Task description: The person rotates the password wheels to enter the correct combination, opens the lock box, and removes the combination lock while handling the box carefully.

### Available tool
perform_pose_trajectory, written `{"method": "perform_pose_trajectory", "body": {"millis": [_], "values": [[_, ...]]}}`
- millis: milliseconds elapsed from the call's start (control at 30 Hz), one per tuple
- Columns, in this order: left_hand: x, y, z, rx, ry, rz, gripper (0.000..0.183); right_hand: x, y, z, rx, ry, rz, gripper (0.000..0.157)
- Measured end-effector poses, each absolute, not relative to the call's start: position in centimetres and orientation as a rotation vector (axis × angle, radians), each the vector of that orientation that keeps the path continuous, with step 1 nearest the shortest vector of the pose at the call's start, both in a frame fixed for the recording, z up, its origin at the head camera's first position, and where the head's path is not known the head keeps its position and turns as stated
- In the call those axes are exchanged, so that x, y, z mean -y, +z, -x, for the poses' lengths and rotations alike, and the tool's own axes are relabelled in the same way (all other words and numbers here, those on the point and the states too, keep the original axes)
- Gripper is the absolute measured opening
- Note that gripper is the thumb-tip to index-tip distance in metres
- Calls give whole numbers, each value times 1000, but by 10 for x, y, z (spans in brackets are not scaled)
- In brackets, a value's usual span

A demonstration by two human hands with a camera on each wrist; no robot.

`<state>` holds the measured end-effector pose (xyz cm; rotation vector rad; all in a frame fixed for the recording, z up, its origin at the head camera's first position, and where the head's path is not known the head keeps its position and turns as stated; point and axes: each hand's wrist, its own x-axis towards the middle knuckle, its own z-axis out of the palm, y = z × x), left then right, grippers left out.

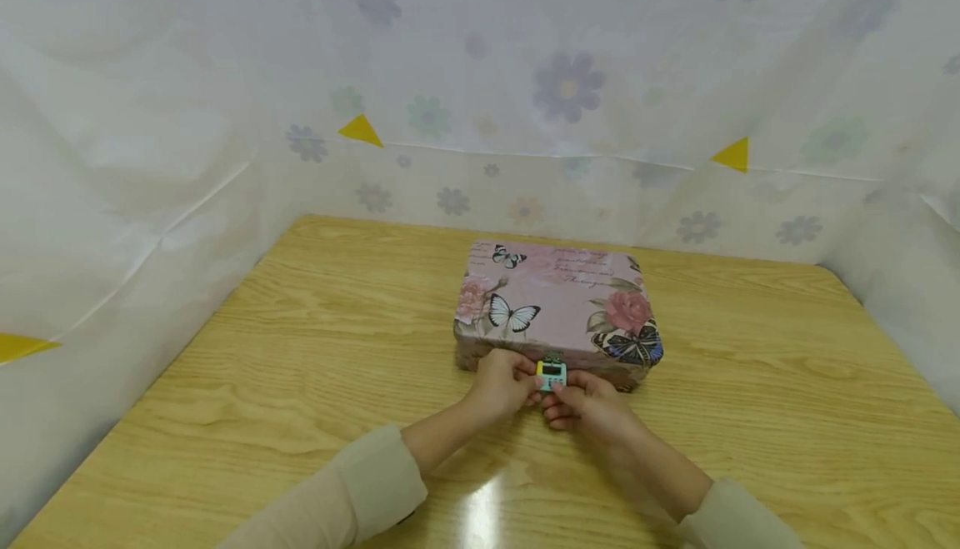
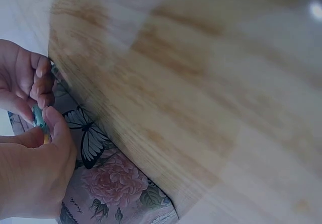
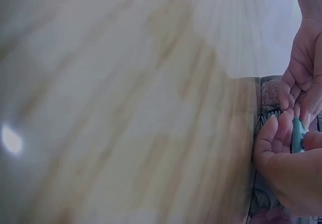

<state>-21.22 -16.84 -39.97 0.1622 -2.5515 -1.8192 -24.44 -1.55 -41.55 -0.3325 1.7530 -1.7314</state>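
Observation:
A pink tin box (image 1: 558, 295) printed with butterflies and roses sits on the table, its lid down. At the middle of its front, by the metal clasp, is a small teal and yellow padlock (image 1: 552, 371) with a dark window and small keys or dials. My left hand (image 1: 501, 384) pinches the padlock's left side between thumb and fingers. From the right, my right hand (image 1: 596, 410) pinches its other side, the thumb on its face. In the left wrist view the fingers partly cover the padlock (image 2: 39, 117); its teal edge (image 3: 297, 133) shows in the right wrist view.
The wood-grain table (image 1: 337, 349) extends around the box. A pale flower-print sheet (image 1: 480, 99) hangs behind it and at both sides, with yellow triangles (image 1: 362, 130) on it. Light glares on the table near its front edge.

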Motion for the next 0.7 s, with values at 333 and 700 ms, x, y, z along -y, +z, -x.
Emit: {"method": "perform_pose_trajectory", "body": {"millis": [333,700], "values": [[168,-401,212,2547,-1809,-161,10,18,-415,241,-1760,-1773,291,25],[168,-403,213,2547,-1781,-142,10,18,-416,242,-1803,-1764,295,26]]}}
